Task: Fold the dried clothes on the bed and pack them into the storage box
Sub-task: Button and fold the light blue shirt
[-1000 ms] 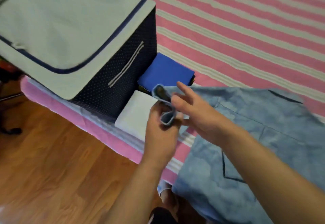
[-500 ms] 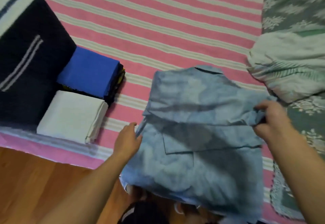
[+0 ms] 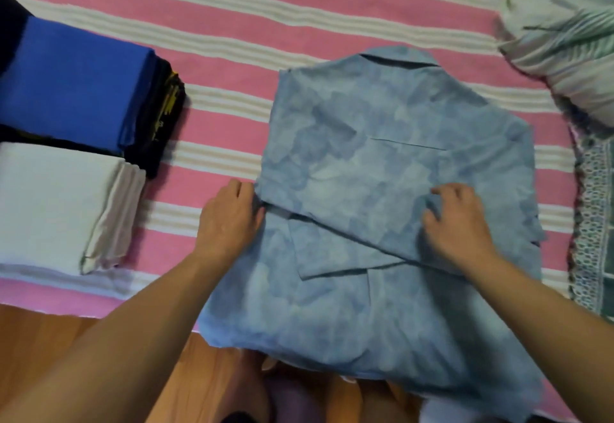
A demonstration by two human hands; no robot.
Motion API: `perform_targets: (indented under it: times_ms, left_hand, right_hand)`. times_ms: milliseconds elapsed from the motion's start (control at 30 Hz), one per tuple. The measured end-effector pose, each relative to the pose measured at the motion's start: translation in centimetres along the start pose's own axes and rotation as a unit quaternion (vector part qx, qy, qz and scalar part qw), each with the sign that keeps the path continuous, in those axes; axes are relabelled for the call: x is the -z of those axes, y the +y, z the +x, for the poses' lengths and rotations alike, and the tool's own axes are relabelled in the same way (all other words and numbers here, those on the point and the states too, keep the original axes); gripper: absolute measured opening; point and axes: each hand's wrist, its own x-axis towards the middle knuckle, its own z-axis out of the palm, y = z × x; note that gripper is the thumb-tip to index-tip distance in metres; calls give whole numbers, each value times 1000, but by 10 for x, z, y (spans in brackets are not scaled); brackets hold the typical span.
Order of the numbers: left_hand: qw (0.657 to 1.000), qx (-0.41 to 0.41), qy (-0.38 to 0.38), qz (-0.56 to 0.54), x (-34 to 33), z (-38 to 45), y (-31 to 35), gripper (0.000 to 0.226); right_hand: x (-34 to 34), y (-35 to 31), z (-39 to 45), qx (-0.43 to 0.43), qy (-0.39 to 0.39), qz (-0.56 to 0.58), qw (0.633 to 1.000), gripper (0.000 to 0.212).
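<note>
A light blue shirt (image 3: 382, 163) lies on the pink striped bed (image 3: 232, 0), its lower part hanging over the near edge, with a sleeve folded across its middle. My left hand (image 3: 229, 219) rests at the shirt's left edge, fingers tucked at the fold. My right hand (image 3: 458, 223) lies on the folded sleeve, fingers bent and pressing into the cloth. At the left sit a folded white garment (image 3: 56, 203) and a folded blue garment (image 3: 76, 80) stacked on dark clothes. Only a dark corner of the storage box (image 3: 8, 27) shows at the far left.
A crumpled pale green striped garment (image 3: 564, 33) lies at the top right beside a green patterned cover with a lace edge (image 3: 594, 223). Wooden floor (image 3: 50, 339) shows below the bed's near edge.
The view has swung right, away from the storage box. Both hands brought the sleeve across the shirt; my right hand moved left from the far sleeve end onto the fold, and the shirt lies flatter.
</note>
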Motion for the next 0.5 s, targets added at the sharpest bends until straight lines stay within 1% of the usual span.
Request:
perform_targets:
  times_ms: [33,100,133,167,200,233,267,300,367,433,500]
  left_hand:
    - [1000,-5,-4,17,0,2,-3,24]
    - [1000,18,-5,10,2,3,-10,19]
    - [999,43,3,-12,3,1,-10,16]
    - [997,71,9,-34,5,0,-10,13]
    - [994,93,17,-52,6,-2,-11,13]
    - [992,105,18,-62,7,-4,-10,12]
    - [991,108,19,-71,7,-5,-10,11]
    - [991,107,17,-79,6,-5,-10,11]
    - [992,94,16,-79,3,-5,-9,18]
    - [993,92,22,-73,0,-5,-11,24]
    - [991,99,40,-81,-6,-1,-17,22]
  right_hand:
    - [-7,-11,3,53,-27,-26,998,58]
    - [-18,-30,3,109,-133,-68,983,57]
    - [-20,-39,-2,111,-192,-97,970,60]
    - [-23,-46,-4,111,-231,-124,959,64]
    - [-25,-52,-6,103,-247,-133,954,64]
    - [-28,-57,-4,92,-231,-120,961,60]
    - [-28,-64,0,87,-197,-87,973,55]
    - [-27,-75,6,94,-151,-52,983,51]
    - [-27,-106,29,131,-102,-15,986,50]
    - [-26,-146,62,169,-99,-20,980,48]
    - [-28,-190,107,191,-101,-31,976,51]
